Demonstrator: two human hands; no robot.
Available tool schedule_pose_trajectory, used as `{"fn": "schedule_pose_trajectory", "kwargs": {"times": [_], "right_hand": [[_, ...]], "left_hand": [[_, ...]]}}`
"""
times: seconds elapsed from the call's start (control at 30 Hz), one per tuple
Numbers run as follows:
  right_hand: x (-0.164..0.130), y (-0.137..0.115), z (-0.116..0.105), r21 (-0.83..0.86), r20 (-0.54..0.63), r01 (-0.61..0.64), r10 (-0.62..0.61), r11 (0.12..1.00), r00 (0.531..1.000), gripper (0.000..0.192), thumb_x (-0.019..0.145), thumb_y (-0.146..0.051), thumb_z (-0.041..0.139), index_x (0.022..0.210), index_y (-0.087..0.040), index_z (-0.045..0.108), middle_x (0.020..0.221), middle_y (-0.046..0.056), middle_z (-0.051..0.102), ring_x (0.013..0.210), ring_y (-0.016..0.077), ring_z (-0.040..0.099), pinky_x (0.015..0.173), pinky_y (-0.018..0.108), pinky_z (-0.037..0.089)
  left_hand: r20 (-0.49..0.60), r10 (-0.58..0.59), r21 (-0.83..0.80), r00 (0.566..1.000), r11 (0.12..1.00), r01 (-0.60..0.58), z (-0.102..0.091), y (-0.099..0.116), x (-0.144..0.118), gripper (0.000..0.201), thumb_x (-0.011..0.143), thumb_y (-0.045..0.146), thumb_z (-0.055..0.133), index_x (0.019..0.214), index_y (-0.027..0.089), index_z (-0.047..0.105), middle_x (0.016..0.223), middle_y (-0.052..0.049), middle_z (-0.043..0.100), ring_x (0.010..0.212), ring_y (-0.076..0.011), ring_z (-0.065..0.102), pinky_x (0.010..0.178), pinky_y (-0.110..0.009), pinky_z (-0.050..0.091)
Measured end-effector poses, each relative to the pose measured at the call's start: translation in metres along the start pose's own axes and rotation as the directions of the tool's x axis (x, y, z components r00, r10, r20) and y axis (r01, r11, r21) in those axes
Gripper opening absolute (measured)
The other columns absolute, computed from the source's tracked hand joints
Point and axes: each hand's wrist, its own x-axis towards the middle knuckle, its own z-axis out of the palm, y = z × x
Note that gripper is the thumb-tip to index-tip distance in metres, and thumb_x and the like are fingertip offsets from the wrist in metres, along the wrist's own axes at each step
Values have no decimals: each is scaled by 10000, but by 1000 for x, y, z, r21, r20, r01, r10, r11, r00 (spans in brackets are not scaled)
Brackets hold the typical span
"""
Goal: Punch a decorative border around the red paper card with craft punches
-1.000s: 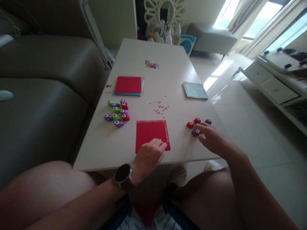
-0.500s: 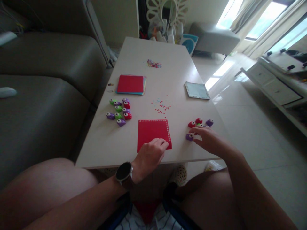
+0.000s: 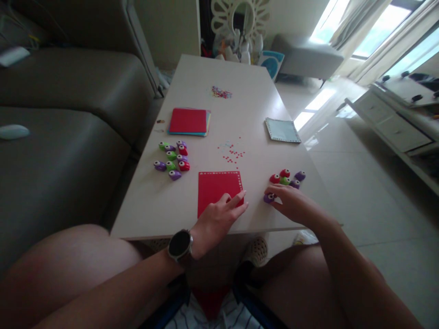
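A red paper square [image 3: 216, 188] with small holes punched along its top and right edges lies near the front edge of the pale table [image 3: 240, 114]. My left hand [image 3: 219, 218], with a watch on the wrist, rests flat on the paper's lower right corner, fingers spread. My right hand [image 3: 291, 203] has its fingertips on a small purple punch [image 3: 268, 198] just right of the paper. Behind that hand sit a few more little punches [image 3: 288, 177], red, green and purple.
A cluster of several small punches [image 3: 172, 158] lies left of the paper. A stack of coloured paper [image 3: 188, 121] lies behind them, a light blue punched sheet [image 3: 282, 130] at the right edge, and punched scraps [image 3: 232, 153] in the middle. A sofa [image 3: 61, 137] flanks the left.
My right hand slid the purple punch left, away from its group and toward the red paper. My left hand's fingers uncurled and spread flat on the paper's corner.
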Motion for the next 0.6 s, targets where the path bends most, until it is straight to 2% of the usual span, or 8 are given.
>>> {"fn": "schedule_pose_trajectory", "kwargs": {"times": [0.17, 0.3, 0.43, 0.5, 0.6], "right_hand": [[0, -1, -1, 14, -3, 17, -17, 1000, 1000, 224, 857, -116, 593, 1042, -209, 678, 1070, 87, 723, 966, 254, 671, 843, 370, 503], [1, -3, 0, 0, -19, 31, -31, 1000, 999, 196, 872, -150, 602, 1039, -219, 678, 1042, 80, 725, 924, 247, 674, 815, 364, 506], [4, -9, 3, 11, -19, 22, -22, 1000, 1000, 205, 859, -166, 615, 1049, -221, 671, 1005, 75, 725, 893, 239, 664, 787, 350, 498], [5, -16, 3, 36, -19, 11, -11, 999, 1000, 210, 842, -152, 617, 1035, -220, 663, 967, 67, 721, 866, 229, 655, 762, 335, 490], [7, -26, 3, 89, -33, 19, -16, 996, 999, 185, 828, -137, 618, 992, -217, 648, 933, 55, 715, 841, 211, 645, 739, 312, 474]], "left_hand": [[16, -16, -44, 1000, 999, 16, -2, 1, 2, 376, 966, 130, 529, 1310, 265, 597, 1600, -49, 387, 1138, -239, 569, 577, -275, 595], [30, -41, -107, 999, 993, 44, -4, 2, 3, 361, 963, 136, 539, 1293, 276, 584, 1549, -64, 434, 1140, -238, 569, 583, -257, 570], [35, -71, -146, 997, 986, 76, -7, 2, 4, 326, 977, 144, 529, 1277, 265, 566, 1289, -73, 596, 1066, -225, 583, 646, -274, 567], [49, -58, -160, 997, 985, 65, -9, 2, 4, 224, 980, 173, 543, 1192, 227, 592, 1151, -71, 629, 1035, -229, 580, 674, -286, 563], [59, -37, -152, 998, 987, 46, -8, 2, 4, 137, 997, 196, 522, 1101, 210, 610, 1066, -70, 634, 1011, -240, 578, 624, -285, 537]]}}
